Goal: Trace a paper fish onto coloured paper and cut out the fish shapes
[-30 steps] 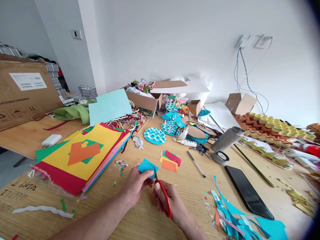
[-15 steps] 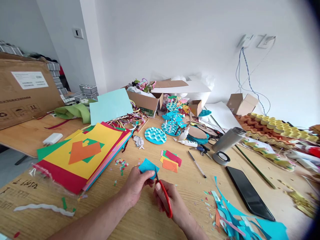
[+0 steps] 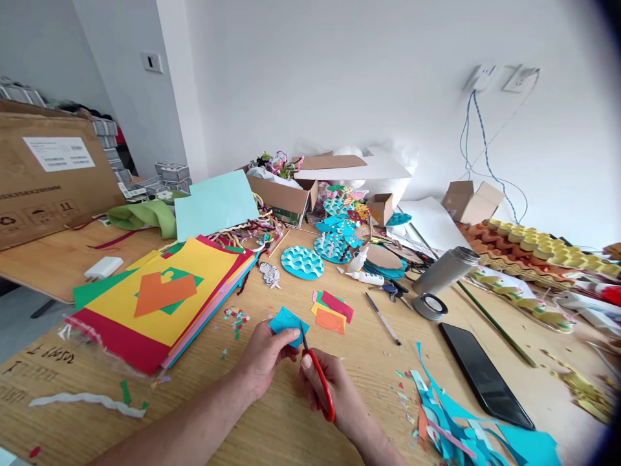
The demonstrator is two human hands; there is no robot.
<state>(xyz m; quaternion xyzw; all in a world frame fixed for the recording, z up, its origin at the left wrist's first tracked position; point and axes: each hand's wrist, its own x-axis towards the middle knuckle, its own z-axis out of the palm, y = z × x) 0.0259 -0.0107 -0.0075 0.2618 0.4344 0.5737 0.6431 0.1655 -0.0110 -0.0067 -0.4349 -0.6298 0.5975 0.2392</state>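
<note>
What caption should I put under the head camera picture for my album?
Red scissors meet blue paper above a craft-strewn table.

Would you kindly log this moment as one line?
left hand: holds blue paper | right hand: holds red-handled scissors | scissors: blades at paper's edge

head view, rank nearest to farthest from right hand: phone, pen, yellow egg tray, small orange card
1. Small orange card, just beyond the right hand
2. Pen, ahead and right
3. Phone, farther right
4. Yellow egg tray, back right
</note>
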